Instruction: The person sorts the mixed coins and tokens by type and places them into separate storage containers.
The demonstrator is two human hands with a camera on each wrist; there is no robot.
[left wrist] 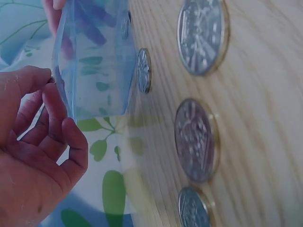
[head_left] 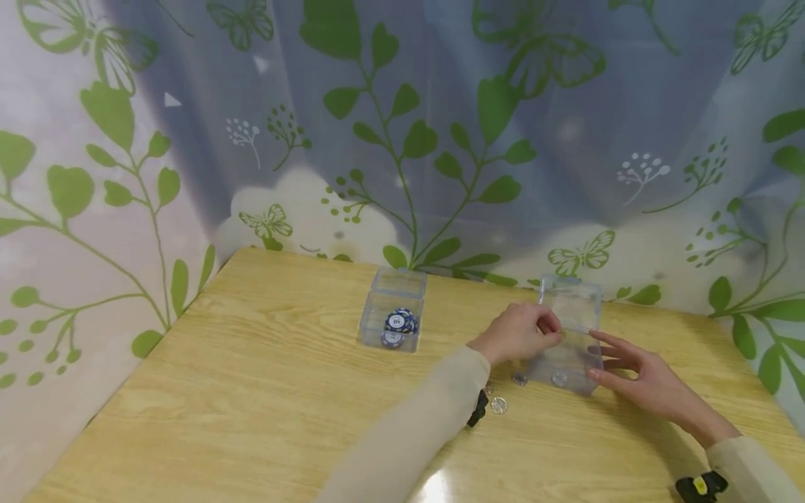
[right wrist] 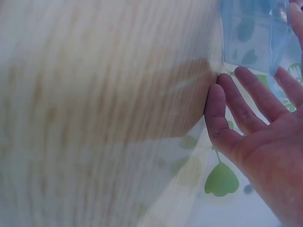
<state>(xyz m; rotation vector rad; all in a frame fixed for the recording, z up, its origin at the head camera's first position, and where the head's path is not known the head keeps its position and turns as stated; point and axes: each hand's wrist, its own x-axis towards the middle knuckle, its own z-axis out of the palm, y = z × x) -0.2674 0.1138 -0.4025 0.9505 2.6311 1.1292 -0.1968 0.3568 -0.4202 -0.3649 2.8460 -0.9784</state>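
On the right of the table a clear plastic box (head_left: pixel 566 363) stands with its lid (head_left: pixel 571 300) raised at the back. My left hand (head_left: pixel 518 332) is at the box's left rim. Its thumb and forefinger pinch a small coin (left wrist: pixel 51 80), mostly hidden by the fingertips. Against the right wall of the box rest the fingers of my right hand (head_left: pixel 641 377), spread and fairly straight. One coin (head_left: pixel 559 378) shows through the plastic, low in the box. Several silvery coins (head_left: pixel 499 405) lie on the wood by my left wrist, one of them (left wrist: pixel 144 71) close to the box.
A second clear box (head_left: pixel 371 335), lid up, stands left of my hands and holds several blue-and-white poker chips (head_left: pixel 399 322). The wooden table (head_left: pixel 251 391) ends at a curtain (head_left: pixel 440 140) with leaf and butterfly prints.
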